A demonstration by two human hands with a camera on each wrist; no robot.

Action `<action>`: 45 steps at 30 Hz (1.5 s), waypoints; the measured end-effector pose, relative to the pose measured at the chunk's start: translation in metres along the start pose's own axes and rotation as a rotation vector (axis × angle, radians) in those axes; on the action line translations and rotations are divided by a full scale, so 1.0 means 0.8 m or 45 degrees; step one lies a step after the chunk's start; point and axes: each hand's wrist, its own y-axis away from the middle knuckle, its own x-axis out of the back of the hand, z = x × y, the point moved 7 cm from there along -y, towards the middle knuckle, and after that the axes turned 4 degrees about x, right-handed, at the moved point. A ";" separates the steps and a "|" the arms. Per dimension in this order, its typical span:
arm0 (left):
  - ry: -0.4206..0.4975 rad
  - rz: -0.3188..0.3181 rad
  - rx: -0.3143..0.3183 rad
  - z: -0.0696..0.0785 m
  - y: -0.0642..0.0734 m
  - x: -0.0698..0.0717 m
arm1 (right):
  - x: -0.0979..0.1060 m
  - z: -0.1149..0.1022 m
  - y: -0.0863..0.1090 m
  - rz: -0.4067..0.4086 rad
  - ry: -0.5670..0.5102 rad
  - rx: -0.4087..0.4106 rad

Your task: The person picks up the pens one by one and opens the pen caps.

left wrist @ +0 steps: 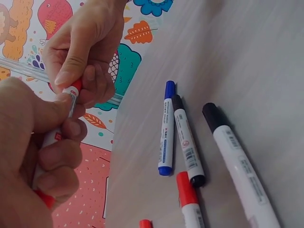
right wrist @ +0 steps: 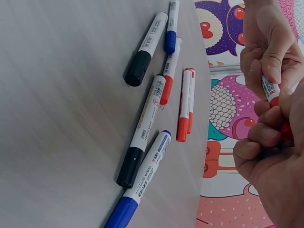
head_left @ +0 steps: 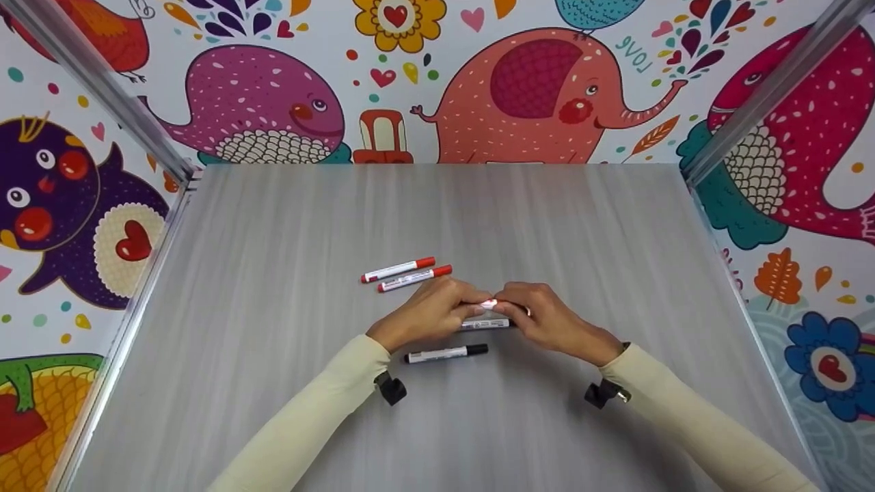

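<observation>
Both hands meet on one red marker (head_left: pixel 488 304), a white-bodied pen with red ends, held above the table. My left hand (head_left: pixel 427 311) curls its fingers round the white body, hiding most of it. Thumb and fingers of my right hand (head_left: pixel 550 321) grip the red cap (left wrist: pixel 76 85) end. In the right wrist view a short stretch of white body (right wrist: pixel 269 86) shows between the hands. Below them on the table lies a black marker (right wrist: pixel 141 130), with a blue marker (right wrist: pixel 151 173) close beside it; the hands partly cover this pair in the head view.
Two red markers (head_left: pixel 398 270) lie side by side beyond the left hand. Another black marker (head_left: pixel 446 353) lies nearer the front. In the right wrist view another blue marker (right wrist: pixel 171 40) shows near the top edge. Patterned walls and metal rails (head_left: pixel 779 89) border the grey table (head_left: pixel 273 273).
</observation>
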 end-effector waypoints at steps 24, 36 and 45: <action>0.090 -0.092 0.003 -0.002 0.000 0.002 | -0.005 -0.011 0.003 0.048 -0.024 0.112; 0.121 -0.137 0.022 -0.005 0.002 0.001 | -0.009 -0.012 0.005 0.037 -0.021 0.160; 0.150 -0.131 0.018 -0.006 0.006 0.004 | -0.012 -0.014 0.003 0.023 -0.003 0.210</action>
